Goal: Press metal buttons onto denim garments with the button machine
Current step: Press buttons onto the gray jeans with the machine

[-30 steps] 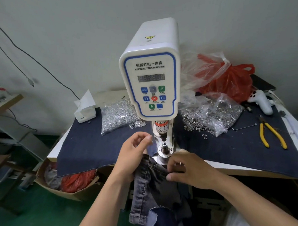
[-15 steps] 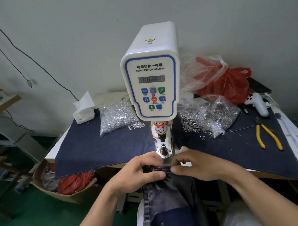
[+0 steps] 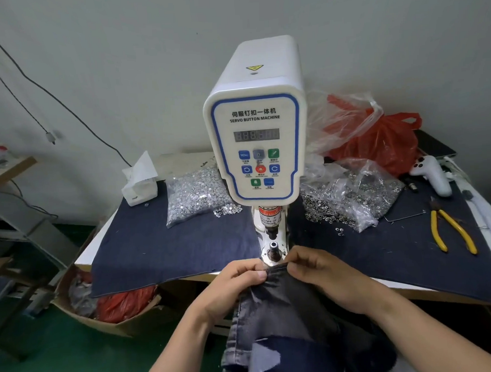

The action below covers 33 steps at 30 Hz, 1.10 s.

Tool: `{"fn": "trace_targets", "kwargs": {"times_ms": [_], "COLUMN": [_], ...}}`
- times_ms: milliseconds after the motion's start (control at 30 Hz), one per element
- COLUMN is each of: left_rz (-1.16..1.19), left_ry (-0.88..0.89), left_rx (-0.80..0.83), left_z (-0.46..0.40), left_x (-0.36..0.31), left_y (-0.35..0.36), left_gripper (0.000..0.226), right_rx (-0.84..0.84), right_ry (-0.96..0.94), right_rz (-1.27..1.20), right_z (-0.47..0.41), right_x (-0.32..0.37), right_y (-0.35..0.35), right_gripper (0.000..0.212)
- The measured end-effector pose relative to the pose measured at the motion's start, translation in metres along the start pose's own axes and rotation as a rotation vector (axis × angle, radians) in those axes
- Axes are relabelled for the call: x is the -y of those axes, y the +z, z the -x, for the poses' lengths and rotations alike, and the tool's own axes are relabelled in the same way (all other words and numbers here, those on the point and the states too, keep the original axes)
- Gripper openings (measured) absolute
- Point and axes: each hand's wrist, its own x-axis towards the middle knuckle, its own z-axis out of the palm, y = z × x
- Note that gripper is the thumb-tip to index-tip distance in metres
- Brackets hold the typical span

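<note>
White servo button machine point(image 3: 255, 134) with blue-edged control panel: upright at worktop point(image 3: 84, 256) front edge. Dark grey denim garment point(image 3: 275, 311): top edge just before machine's metal die post point(image 3: 274, 250), remainder hanging below. Left hand point(image 3: 232, 287), right hand point(image 3: 324, 272): fingers pinching garment's top edge, either side of post.

The white button machine point(image 3: 255, 134) stands upright mid-table, blue-trimmed panel facing out, its metal die point(image 3: 273, 248) bare below. The dark denim garment point(image 3: 284, 319) hangs off the table's front edge, top edge just before the die.
</note>
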Motion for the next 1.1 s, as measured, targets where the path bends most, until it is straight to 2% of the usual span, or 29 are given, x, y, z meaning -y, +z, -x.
{"fn": "trace_targets", "kwargs": {"times_ms": [67, 167, 267, 400, 600, 800, 1100], "left_rz": [-0.015, -0.199, -0.378, -0.444, -0.392, -0.334, -0.196], "left_ry": [-0.003, 0.027, 0.07, 0.121, 0.1, 0.127, 0.111], "left_rx": [-0.08, -0.186, -0.273, -0.336, -0.341, -0.369, -0.344], "left_z": [-0.005, -0.017, -0.029, -0.034, -0.036, -0.036, -0.038], "left_x": [0.005, 0.01, 0.01, 0.014, 0.023, 0.031, 0.039], "left_y": [-0.006, -0.01, -0.012, -0.018, -0.02, -0.02, -0.019], "left_gripper": [0.017, 0.02, 0.022, 0.013, 0.01, 0.018, 0.02], "right_rx": [-0.124, -0.303, -0.395, -0.374, -0.395, -0.444, -0.43], "right_ry": [0.036, 0.034, 0.067, 0.117, 0.108, 0.087, 0.106], "right_rz": [0.014, 0.178, 0.117, -0.063, -0.199, -0.222, -0.29], "right_z": [-0.005, -0.014, -0.022, -0.03, -0.036, -0.037, -0.039], "right_x": [-0.001, -0.003, -0.005, -0.008, -0.015, -0.017, -0.014], "right_y": [0.0, -0.005, -0.009, -0.014, -0.013, -0.008, -0.008], "right_gripper": [0.018, 0.017, 0.01, 0.01, 0.01, 0.015, 0.017]}}
